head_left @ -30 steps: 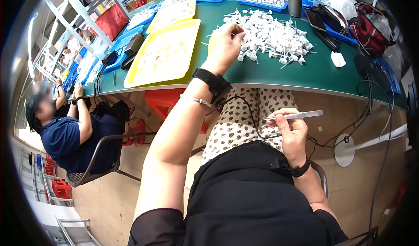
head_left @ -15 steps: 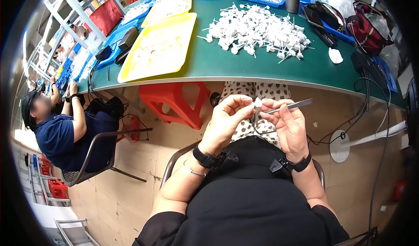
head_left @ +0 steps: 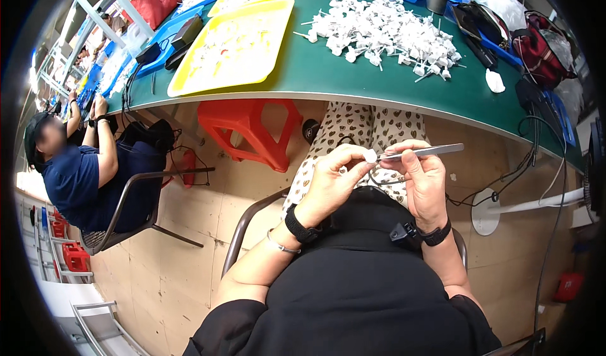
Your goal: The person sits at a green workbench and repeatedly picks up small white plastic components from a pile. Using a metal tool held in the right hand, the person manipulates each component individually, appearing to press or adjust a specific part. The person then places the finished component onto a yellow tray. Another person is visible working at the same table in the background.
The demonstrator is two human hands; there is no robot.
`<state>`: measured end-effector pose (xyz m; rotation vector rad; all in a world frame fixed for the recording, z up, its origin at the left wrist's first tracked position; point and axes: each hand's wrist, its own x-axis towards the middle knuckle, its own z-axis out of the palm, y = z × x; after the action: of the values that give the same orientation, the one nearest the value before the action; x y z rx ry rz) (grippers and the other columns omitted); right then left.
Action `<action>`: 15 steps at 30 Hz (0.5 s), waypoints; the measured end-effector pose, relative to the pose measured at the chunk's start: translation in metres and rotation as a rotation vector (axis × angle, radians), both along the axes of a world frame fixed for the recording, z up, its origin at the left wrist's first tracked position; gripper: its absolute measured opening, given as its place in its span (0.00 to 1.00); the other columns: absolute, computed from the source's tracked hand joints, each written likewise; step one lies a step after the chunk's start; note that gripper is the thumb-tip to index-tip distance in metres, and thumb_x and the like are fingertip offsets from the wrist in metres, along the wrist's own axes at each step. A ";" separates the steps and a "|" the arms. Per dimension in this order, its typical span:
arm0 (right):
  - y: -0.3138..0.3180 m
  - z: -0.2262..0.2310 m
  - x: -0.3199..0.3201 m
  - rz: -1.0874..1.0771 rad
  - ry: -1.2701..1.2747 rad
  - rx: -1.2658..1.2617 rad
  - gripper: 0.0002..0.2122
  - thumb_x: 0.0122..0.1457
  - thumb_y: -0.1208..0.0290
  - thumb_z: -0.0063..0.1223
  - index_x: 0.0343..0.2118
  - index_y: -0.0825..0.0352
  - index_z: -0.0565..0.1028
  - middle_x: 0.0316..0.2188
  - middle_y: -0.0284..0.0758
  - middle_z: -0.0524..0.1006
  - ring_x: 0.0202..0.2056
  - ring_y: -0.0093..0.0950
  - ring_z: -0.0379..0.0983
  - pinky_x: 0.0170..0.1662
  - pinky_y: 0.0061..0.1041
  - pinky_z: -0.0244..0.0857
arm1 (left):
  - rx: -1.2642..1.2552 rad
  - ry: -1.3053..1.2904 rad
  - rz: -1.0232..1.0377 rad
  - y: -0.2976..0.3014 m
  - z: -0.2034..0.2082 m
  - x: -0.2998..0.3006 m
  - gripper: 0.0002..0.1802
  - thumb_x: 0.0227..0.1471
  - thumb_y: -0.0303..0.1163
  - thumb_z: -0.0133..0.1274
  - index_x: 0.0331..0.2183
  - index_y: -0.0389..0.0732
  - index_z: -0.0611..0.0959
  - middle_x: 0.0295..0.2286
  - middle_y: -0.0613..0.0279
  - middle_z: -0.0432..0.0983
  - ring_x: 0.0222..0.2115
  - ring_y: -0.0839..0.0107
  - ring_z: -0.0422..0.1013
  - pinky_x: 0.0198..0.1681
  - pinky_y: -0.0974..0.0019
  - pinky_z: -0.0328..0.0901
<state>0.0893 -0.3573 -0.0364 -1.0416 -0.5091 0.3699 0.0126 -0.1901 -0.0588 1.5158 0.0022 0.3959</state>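
Observation:
Between the thumb and fingers of my left hand (head_left: pixel 341 174) is pinched a small white plastic part (head_left: pixel 370 156), held over my lap. My right hand (head_left: pixel 421 176) is closed around a pair of metal tweezers (head_left: pixel 435 150). Their tips point left and meet the white part or come very close to it; the exact contact is too small to make out. On the green table (head_left: pixel 303 78) beyond my hands lies a big heap of similar white parts (head_left: pixel 385 34), many with thin stems.
A yellow tray (head_left: pixel 278 30) with small pieces stands at the table's front edge, left of the heap. Under the table is a red stool (head_left: pixel 252 128). A co-worker (head_left: pixel 82 173) sits at the left. Cables (head_left: pixel 505 179) hang at the right beside a white stand (head_left: pixel 486 214).
The view has tilted downward slightly, so the table sits higher in the picture. The white part now shows more plainly at my left fingertips, and the tweezers lie flatter.

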 end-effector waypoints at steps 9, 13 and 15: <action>0.003 0.001 -0.013 -0.223 -0.387 -0.276 0.06 0.64 0.75 0.57 0.40 0.72 0.79 0.34 0.33 0.80 0.33 0.20 0.75 0.37 0.19 0.69 | 0.204 -0.114 0.067 -0.004 -0.008 0.001 0.07 0.56 0.22 0.60 0.39 0.37 0.83 0.31 0.64 0.81 0.30 0.80 0.75 0.33 0.76 0.69; 0.004 0.001 -0.013 -0.272 -0.495 -0.329 0.05 0.64 0.75 0.57 0.38 0.72 0.80 0.31 0.32 0.80 0.28 0.18 0.72 0.32 0.19 0.66 | 0.242 -0.157 0.092 -0.005 -0.011 0.003 0.06 0.56 0.22 0.60 0.38 0.37 0.83 0.30 0.64 0.81 0.30 0.79 0.75 0.32 0.75 0.69; 0.003 0.002 -0.013 -0.275 -0.518 -0.349 0.05 0.64 0.75 0.57 0.38 0.71 0.80 0.30 0.32 0.80 0.27 0.18 0.72 0.31 0.18 0.65 | 0.247 -0.179 0.101 -0.005 -0.013 0.003 0.06 0.56 0.22 0.60 0.38 0.37 0.83 0.30 0.64 0.81 0.30 0.78 0.75 0.32 0.75 0.69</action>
<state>0.0762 -0.3538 -0.0348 -1.5391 -0.7674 -0.0688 0.0160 -0.1956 -0.0717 1.7227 -0.1152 0.6299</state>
